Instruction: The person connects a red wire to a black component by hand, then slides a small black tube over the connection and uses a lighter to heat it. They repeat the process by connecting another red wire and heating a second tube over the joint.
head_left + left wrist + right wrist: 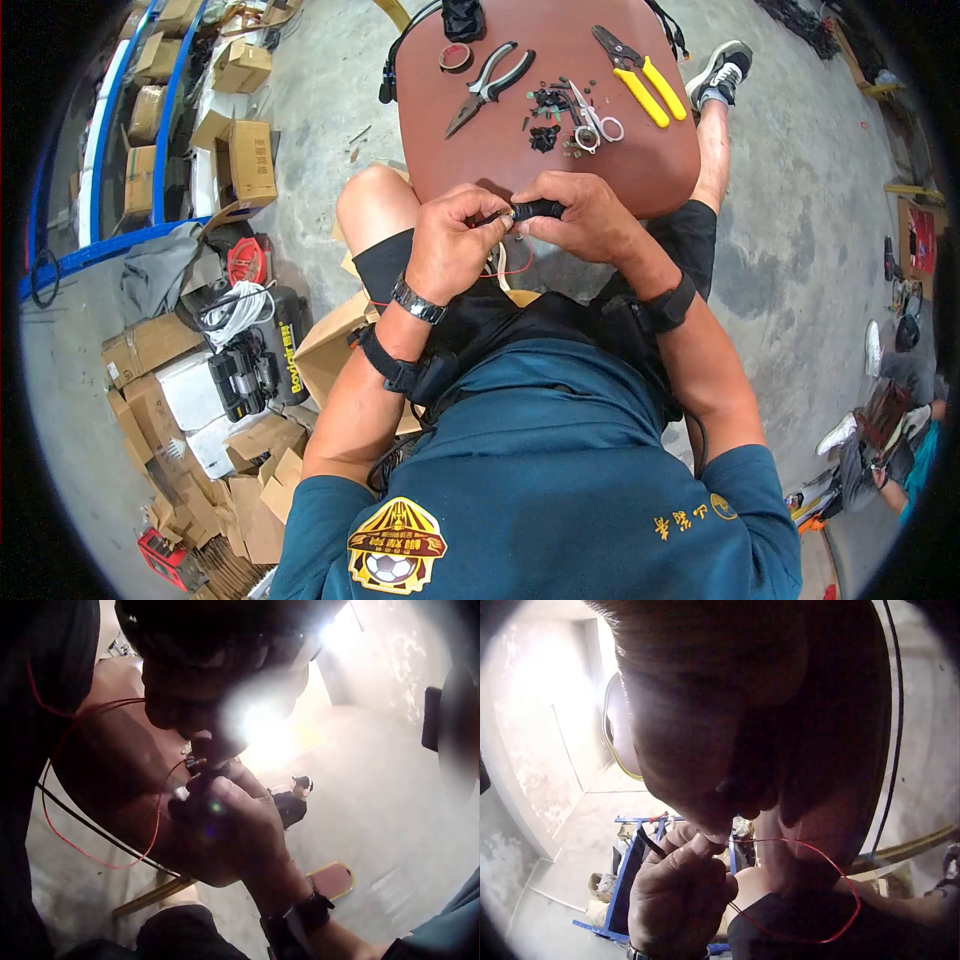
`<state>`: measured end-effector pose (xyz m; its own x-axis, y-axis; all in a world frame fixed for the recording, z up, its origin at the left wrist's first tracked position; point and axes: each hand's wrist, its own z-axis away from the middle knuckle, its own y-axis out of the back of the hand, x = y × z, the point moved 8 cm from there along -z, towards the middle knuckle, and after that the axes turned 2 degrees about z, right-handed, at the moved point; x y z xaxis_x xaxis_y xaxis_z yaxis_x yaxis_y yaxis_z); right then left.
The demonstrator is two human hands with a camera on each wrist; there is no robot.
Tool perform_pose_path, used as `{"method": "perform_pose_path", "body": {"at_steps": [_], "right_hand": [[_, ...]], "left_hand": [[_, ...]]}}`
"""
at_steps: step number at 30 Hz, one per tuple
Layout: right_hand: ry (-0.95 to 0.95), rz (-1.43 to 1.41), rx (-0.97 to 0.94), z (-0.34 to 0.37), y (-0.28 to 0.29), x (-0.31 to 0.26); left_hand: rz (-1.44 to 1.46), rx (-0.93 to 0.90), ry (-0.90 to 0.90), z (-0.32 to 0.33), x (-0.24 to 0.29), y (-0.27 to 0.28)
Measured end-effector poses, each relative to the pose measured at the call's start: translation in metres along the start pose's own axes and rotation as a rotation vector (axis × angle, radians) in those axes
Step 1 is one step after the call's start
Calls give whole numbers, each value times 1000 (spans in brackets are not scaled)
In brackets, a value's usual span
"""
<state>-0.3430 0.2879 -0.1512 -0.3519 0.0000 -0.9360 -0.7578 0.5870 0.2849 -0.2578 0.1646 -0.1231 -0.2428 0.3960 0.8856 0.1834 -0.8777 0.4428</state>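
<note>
My left hand (455, 240), with a metal watch at its wrist, pinches a small piece at its fingertips. A thin black end (651, 842) pokes out past these fingers in the right wrist view. Fingertip to fingertip with it, my right hand (585, 215) grips a black ribbed cylinder (540, 209). A yellowish bit shows between the two hands at the cylinder's end. Thin red wire (855, 907) loops down from the hands. Both hands are above the near edge of a reddish-brown seat (460, 150). In the left wrist view glare and shadow hide much of the fingers.
On the seat lie pliers (490, 88), yellow-handled cutters (640, 85), white-handled scissors (596, 128), a tape roll (455, 57) and several small black parts (544, 138). Cardboard boxes (250, 160) and a blue shelf frame (165, 115) stand at left. Another person (880, 450) is at far right.
</note>
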Motion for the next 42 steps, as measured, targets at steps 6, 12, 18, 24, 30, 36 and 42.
{"method": "perform_pose_path", "body": {"at_steps": [6, 12, 18, 24, 30, 36, 42], "right_hand": [[-85, -50, -27, -5, 2, 4], [-171, -114, -86, -10, 2, 12], [-78, -24, -110, -10, 3, 4], [-120, -426, 9, -8, 4, 20], [-389, -368, -154, -5, 4, 34], [-285, -260, -122, -8, 10, 24], [-350, -264, -162, -7, 11, 20]], "left_hand": [[295, -27, 77, -7, -24, -2], [440, -27, 148, -5, -28, -8], [318, 6, 162, -5, -33, -2], [452, 106, 212, -5, -41, 6], [446, 113, 164, -7, -47, 6], [362, 46, 166, -5, -45, -4], [379, 61, 186, -6, -46, -8]]}}
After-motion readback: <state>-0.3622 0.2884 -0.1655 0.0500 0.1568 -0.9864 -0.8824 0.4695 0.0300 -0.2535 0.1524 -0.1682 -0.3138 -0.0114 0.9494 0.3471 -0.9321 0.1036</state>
